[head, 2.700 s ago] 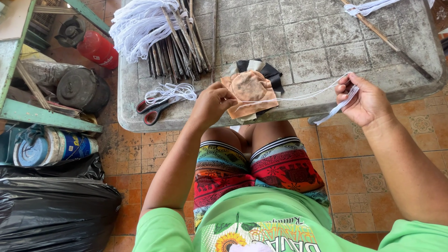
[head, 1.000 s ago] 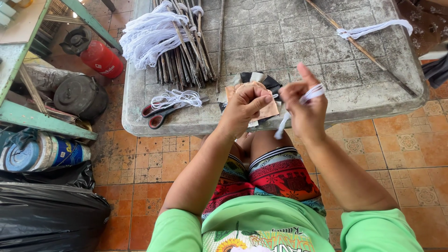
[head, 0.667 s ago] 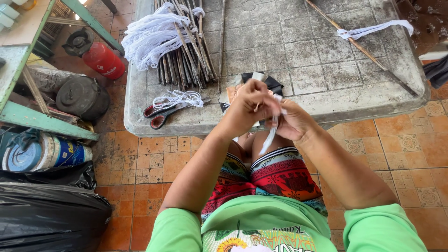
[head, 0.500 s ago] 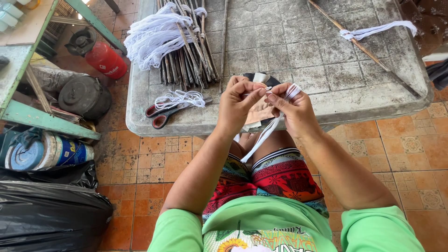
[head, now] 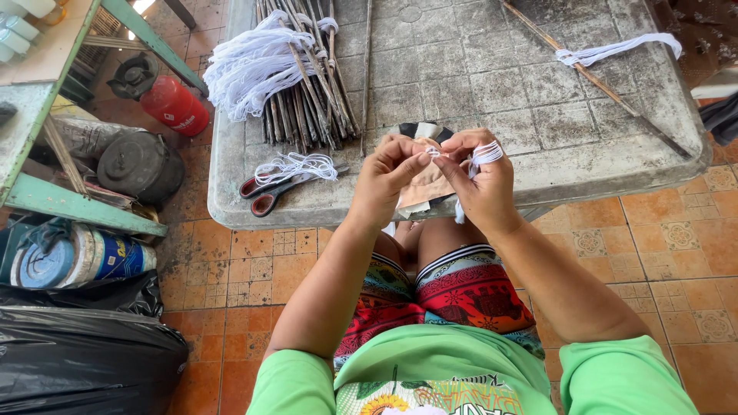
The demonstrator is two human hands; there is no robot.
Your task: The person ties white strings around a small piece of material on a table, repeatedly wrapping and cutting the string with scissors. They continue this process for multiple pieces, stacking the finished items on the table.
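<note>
Head camera looks steeply down, close.

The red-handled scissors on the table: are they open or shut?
Shut, it seems: the scissors lie flat near the table edge, handles together, with loose white string draped over them, hiding part of the blades.

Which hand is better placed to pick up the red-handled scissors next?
Left, probably. The left hand is nearer the red-handled scissors at the grey table's front edge, and the right hand has thin white string looped round its fingers.

White cotton string point(head: 484, 154); rough matt stone table point(head: 492, 77); wooden sticks point(head: 307, 92).
</note>
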